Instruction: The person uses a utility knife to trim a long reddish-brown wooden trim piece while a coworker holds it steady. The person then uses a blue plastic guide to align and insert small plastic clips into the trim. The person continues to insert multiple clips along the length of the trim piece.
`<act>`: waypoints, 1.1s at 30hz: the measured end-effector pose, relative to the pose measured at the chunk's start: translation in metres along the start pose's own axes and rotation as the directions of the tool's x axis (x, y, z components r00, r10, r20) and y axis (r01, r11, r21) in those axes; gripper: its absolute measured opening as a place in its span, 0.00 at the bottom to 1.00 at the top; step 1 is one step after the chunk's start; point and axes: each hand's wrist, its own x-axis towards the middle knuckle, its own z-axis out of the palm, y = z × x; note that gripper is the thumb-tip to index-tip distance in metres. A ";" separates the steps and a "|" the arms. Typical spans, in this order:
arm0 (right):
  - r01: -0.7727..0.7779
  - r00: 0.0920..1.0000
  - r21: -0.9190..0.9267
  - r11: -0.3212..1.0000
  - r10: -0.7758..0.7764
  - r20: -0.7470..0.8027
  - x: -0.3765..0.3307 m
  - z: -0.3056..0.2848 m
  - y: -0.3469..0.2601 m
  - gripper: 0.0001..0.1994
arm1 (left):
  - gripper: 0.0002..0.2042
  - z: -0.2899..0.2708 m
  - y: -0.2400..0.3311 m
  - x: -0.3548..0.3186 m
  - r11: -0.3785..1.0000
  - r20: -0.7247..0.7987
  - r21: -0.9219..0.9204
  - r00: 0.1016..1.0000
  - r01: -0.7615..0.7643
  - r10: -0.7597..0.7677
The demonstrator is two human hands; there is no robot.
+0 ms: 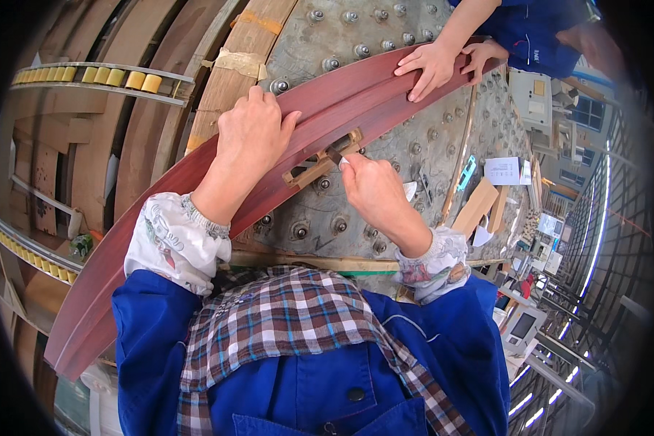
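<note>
A long red-brown wooden board (327, 109) with a lengthwise groove lies diagonally across a metal table of ball rollers (298, 232). My left hand (254, 134) is closed over the board, fingers curled and thumb pointing along it. My right hand (378, 192) is closed around a small tool with a flat dark blade (333, 155), its handle mostly hidden by the fingers. The blade's tip meets a small light-wood frame piece (314, 171) against the board's near side. Whether that piece is fixed to the board I cannot tell.
Across the table, a co-worker's two hands (430, 67) rest on the board's far end. Right of my right hand lie a light-blue tool (467, 173), a white printed box or sheet (507, 171) and wooden strips (477, 206). Yellow-roller conveyor rails (109, 77) and planks stand left.
</note>
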 end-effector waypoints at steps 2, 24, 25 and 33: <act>0.000 1.000 0.053 0.999 0.001 -0.014 0.000 0.001 0.001 0.11 | 0.19 -0.001 0.000 0.000 1.000 -0.001 0.004 1.000 0.002 -0.002; 0.260 0.962 -0.398 0.880 -0.271 0.031 -0.002 -0.016 0.007 0.08 | 0.20 -0.004 0.004 0.001 0.999 0.055 0.038 0.998 0.010 -0.012; 0.239 0.969 -0.382 0.893 -0.247 0.029 0.000 -0.020 0.007 0.08 | 0.20 -0.003 0.003 0.001 0.999 0.050 0.044 0.999 0.012 -0.014; 0.011 1.000 -0.047 0.999 -0.010 0.028 0.000 -0.010 0.002 0.12 | 0.20 -0.002 0.003 0.001 0.999 0.038 0.038 0.999 0.003 -0.004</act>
